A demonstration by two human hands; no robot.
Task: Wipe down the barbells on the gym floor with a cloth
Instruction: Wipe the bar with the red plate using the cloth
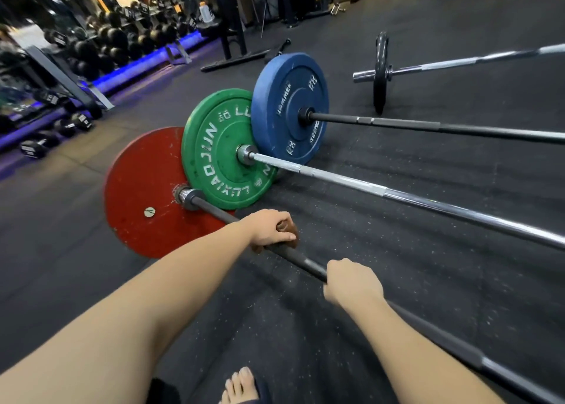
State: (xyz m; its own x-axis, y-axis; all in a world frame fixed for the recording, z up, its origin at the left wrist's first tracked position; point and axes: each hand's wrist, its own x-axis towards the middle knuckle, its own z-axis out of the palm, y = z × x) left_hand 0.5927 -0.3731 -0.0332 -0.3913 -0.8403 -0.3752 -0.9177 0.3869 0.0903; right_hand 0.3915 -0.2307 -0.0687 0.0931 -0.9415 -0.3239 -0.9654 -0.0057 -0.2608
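Several barbells lie side by side on the black rubber floor. The nearest one has a dark bar and a red plate. My left hand grips a brown cloth wrapped round this bar, a short way from the red plate. My right hand grips the same bar further along, toward me. Beyond it lie a chrome bar with a green plate and a black bar with a blue plate.
A fourth barbell with a small black plate lies at the far right. Dumbbell racks line the left wall, with loose dumbbells on the floor. A rack base stands behind. My bare foot is at the bottom.
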